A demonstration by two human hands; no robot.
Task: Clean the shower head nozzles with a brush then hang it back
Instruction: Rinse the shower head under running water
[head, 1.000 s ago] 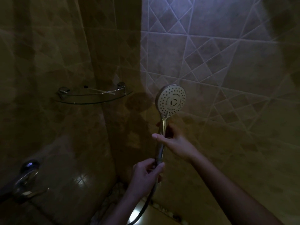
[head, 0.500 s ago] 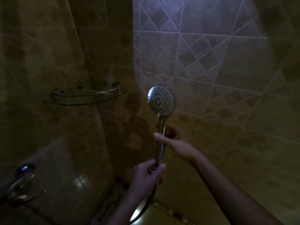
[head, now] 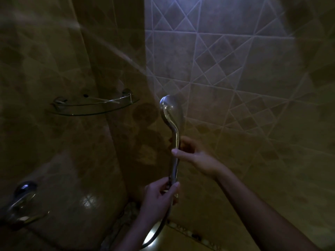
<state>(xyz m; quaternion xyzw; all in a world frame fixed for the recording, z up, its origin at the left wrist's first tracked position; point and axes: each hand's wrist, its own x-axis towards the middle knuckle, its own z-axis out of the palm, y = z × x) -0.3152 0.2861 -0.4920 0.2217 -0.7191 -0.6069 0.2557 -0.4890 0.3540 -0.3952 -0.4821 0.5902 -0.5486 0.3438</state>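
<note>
The room is dark. Two bare arms come up from the bottom edge. A shiny hose [head: 157, 232] curves up between them, past a bright spot low on the wall, and runs into the left hand [head: 159, 194].

The left hand grips the low end of the handle, right where the hose joins it. Its fingers and thumb are curled round the metal. A little higher, the right hand [head: 196, 156] holds the middle of the handle. Its thumb lies straight across the front and its fingers wrap round behind.

The shower head [head: 172, 110] stands upright above both hands, held in the air near the corner where the two walls meet. Its smooth, shiny back faces the camera, so the little holes cannot be seen. It touches no wall and hangs on nothing.

Low on the left wall, well apart from the hands, a metal tap [head: 20, 201] sticks out. A line of small pebbles [head: 183, 230] runs along the foot of the right wall.

Farther back, a curved glass shelf [head: 94, 108] sits in the corner of the walls, to the left of the shower head and about level with it. I cannot tell what lies on it.

Behind everything is the tiled wall [head: 235, 69], with crossing lines that make diamonds and triangles. Its top part looks pale and blue in the light, and the rest looks brown.
</note>
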